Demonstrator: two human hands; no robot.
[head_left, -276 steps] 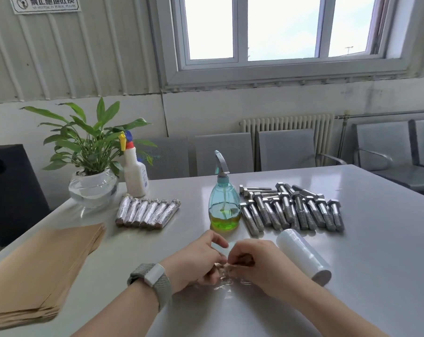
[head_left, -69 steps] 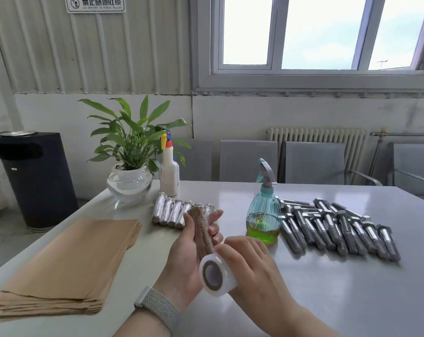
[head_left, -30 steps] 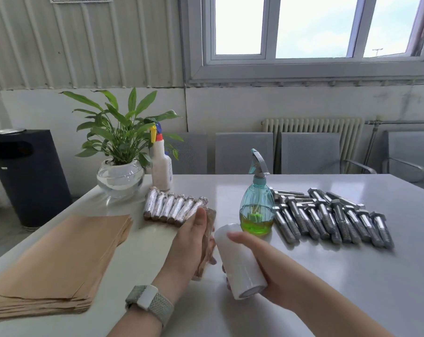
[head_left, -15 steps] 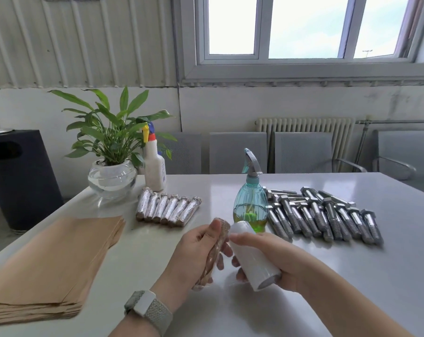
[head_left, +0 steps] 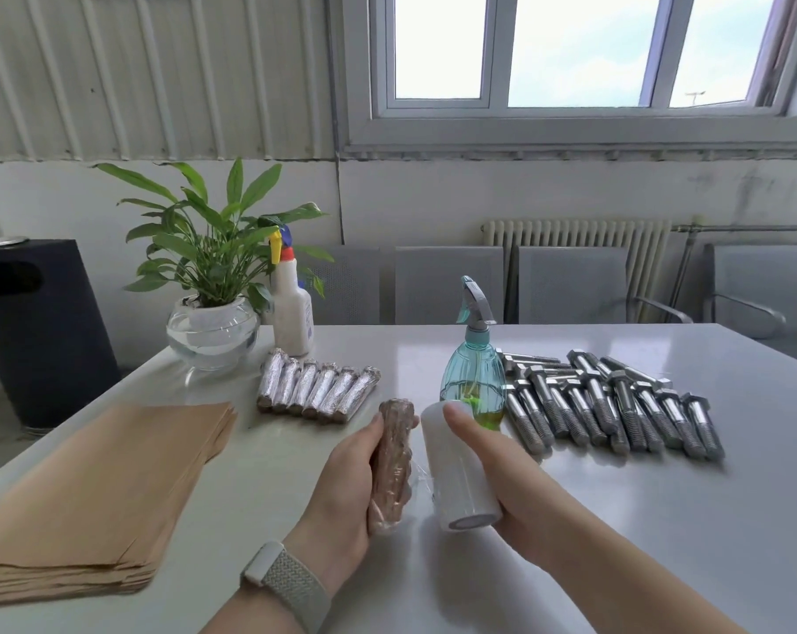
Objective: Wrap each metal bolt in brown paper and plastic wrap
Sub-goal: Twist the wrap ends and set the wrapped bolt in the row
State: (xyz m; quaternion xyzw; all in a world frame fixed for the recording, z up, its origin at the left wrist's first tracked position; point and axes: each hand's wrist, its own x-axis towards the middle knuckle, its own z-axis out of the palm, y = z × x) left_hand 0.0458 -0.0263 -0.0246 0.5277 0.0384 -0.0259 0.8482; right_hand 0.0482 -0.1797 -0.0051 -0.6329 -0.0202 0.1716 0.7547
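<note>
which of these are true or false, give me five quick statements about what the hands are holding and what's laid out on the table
1. The left hand grips a paper-wrapped bolt. True.
2. The right hand holds the teal spray bottle. False: it holds the plastic wrap roll; the bottle stands on the table.
3. The bare bolts lie to the right of the teal spray bottle. True.
4. The brown paper stack sits under the bare bolts. False: it lies at the table's left edge, apart from them.
5. The finished wrapped bolts lie in a row in front of the white bottle. True.
</note>
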